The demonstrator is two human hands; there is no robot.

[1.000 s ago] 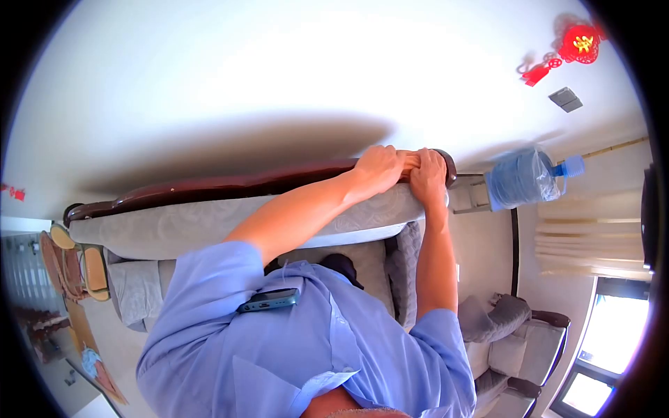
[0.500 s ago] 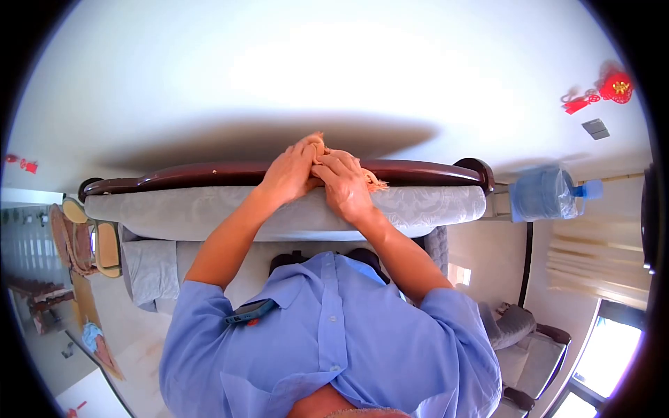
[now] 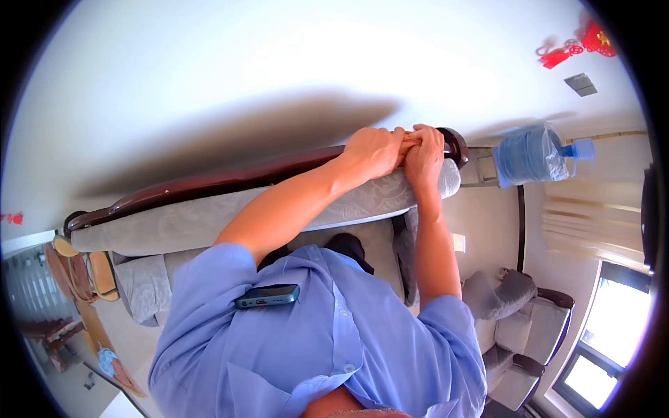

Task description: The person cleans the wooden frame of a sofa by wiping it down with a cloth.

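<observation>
Near the right end of the sofa's dark wooden top rail (image 3: 279,166), both hands are together. My left hand (image 3: 376,150) is closed on a bunched orange cloth (image 3: 408,145), of which only a small part shows between the hands. Close beside it, my right hand (image 3: 425,155) has its fingers wrapped over the same cloth and the rail. Below the rail runs the grey patterned sofa back (image 3: 174,221). Most of the cloth is hidden under the fingers.
A blue water bottle (image 3: 529,157) stands beyond the rail's right end. Red hanging ornaments (image 3: 596,38) and a wall switch (image 3: 580,85) are on the white wall. A phone (image 3: 268,296) sticks out of the shirt pocket. A grey armchair (image 3: 543,334) is at lower right.
Both hands have slid right along the rail with the cloth, from its middle to near its right end. The cloth's fringe, seen before, is now hidden. The view has tilted.
</observation>
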